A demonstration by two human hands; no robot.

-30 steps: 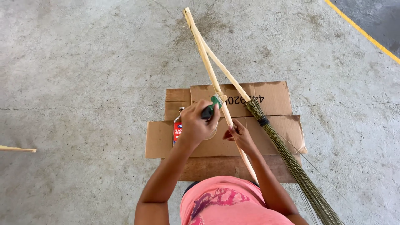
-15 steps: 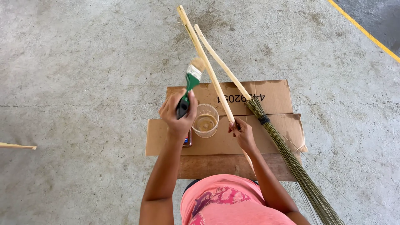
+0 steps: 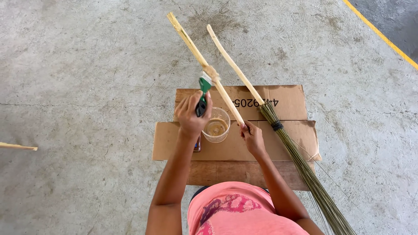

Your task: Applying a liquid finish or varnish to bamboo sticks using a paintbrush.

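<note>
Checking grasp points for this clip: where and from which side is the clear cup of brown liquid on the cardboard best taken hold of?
Grip the cup around its side wall, below the rim, coming from the near side. It stands upright and open-topped with liquid inside, so a level side grasp likely avoids spilling. The stick slants close above its far right, held by the right hand, and the left hand with the brush crowds its left.

Bare grey concrete floor (image 3: 87,65), stained and scuffed, in even daylight. A yellow line (image 3: 383,37) crosses its top right corner, with darker floor beyond it.
</note>
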